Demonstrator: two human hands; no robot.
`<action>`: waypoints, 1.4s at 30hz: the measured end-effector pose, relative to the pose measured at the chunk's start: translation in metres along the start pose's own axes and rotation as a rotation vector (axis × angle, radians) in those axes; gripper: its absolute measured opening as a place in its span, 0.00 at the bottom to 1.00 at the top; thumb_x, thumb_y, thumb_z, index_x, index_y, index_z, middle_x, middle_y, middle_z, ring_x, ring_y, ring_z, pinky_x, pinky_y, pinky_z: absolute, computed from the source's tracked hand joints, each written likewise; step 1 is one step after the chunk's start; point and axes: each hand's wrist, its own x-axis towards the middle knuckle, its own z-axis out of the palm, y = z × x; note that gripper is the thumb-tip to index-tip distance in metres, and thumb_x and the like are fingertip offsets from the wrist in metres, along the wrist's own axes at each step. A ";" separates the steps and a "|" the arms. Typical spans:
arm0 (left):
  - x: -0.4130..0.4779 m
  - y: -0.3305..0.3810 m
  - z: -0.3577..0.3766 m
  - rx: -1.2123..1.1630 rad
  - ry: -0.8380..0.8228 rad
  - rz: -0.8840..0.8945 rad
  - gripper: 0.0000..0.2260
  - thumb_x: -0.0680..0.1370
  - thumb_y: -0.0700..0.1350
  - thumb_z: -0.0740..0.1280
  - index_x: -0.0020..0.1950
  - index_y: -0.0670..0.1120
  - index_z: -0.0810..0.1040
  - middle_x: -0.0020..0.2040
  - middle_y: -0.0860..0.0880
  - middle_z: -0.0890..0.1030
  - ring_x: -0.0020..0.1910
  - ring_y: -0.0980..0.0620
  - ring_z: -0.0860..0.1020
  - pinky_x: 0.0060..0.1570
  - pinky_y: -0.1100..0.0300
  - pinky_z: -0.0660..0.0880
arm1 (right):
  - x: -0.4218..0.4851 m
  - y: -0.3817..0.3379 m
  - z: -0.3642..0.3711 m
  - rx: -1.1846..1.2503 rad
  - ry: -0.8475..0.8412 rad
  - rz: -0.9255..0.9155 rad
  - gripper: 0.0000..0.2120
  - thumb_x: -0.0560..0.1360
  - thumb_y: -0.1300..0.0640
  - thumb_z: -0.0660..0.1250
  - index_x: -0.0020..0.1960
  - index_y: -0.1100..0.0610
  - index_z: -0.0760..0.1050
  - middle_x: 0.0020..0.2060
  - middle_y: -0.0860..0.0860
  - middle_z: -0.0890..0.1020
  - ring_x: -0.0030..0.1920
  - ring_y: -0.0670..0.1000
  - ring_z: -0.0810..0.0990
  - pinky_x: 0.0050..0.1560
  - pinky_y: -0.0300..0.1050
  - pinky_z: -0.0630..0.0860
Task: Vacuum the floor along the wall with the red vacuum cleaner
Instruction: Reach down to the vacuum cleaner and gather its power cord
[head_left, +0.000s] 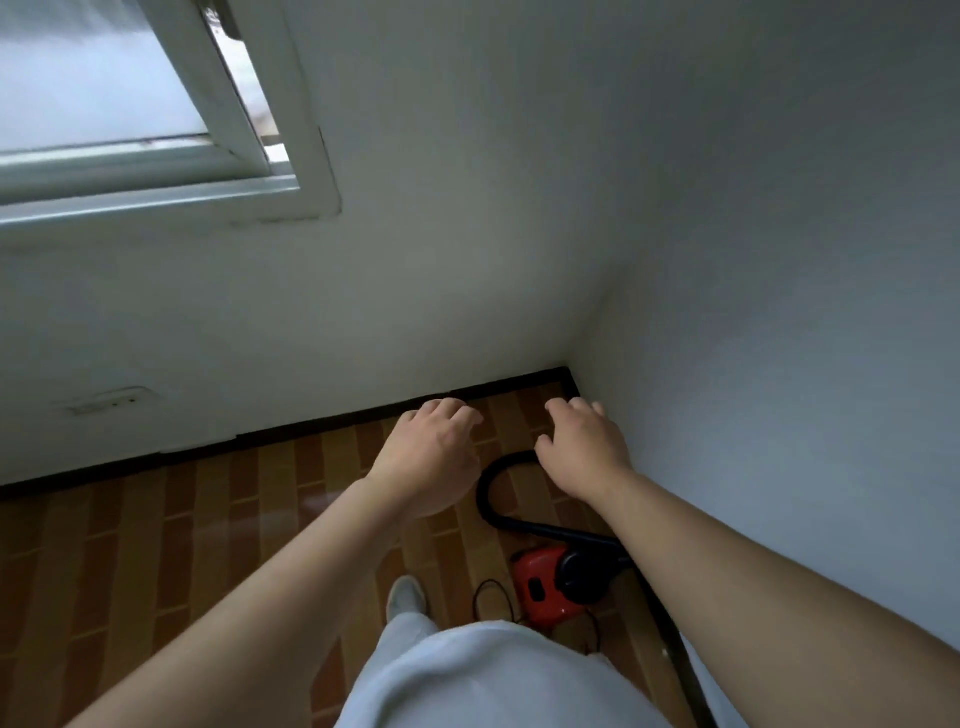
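Left hand (431, 457) and right hand (587, 452): fingers loosely spread, holding nothing. Red vacuum cleaner (543, 584) on floor (208, 519) by right edge, near corner.

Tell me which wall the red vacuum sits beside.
The bare wall on the right; the red vacuum cleaner sits near its skirting. The other wall has the window.

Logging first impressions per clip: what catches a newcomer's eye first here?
Two bare hands, the left hand and right hand, reach out empty toward the corner. Below the right arm, the red vacuum cleaner sits on the floor by the wall, its black hose looping forward.
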 end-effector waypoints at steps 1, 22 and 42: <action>0.000 -0.015 -0.005 0.000 -0.010 0.016 0.25 0.80 0.51 0.63 0.78 0.52 0.65 0.76 0.51 0.68 0.75 0.48 0.64 0.72 0.52 0.64 | 0.003 -0.013 0.000 -0.004 0.011 0.016 0.17 0.80 0.54 0.60 0.68 0.56 0.72 0.61 0.54 0.77 0.61 0.57 0.72 0.55 0.51 0.76; 0.049 -0.090 -0.064 0.063 -0.022 0.180 0.24 0.79 0.53 0.63 0.75 0.53 0.69 0.72 0.53 0.71 0.72 0.48 0.67 0.69 0.53 0.64 | 0.041 -0.085 -0.017 0.014 0.113 0.106 0.17 0.81 0.52 0.61 0.68 0.55 0.72 0.61 0.54 0.77 0.61 0.56 0.74 0.55 0.50 0.75; 0.177 -0.055 -0.073 0.187 -0.147 0.305 0.25 0.81 0.53 0.63 0.77 0.54 0.65 0.76 0.53 0.67 0.74 0.49 0.65 0.72 0.52 0.63 | 0.122 -0.033 -0.024 0.155 0.137 0.156 0.11 0.80 0.53 0.62 0.60 0.56 0.74 0.56 0.54 0.78 0.58 0.58 0.74 0.52 0.53 0.76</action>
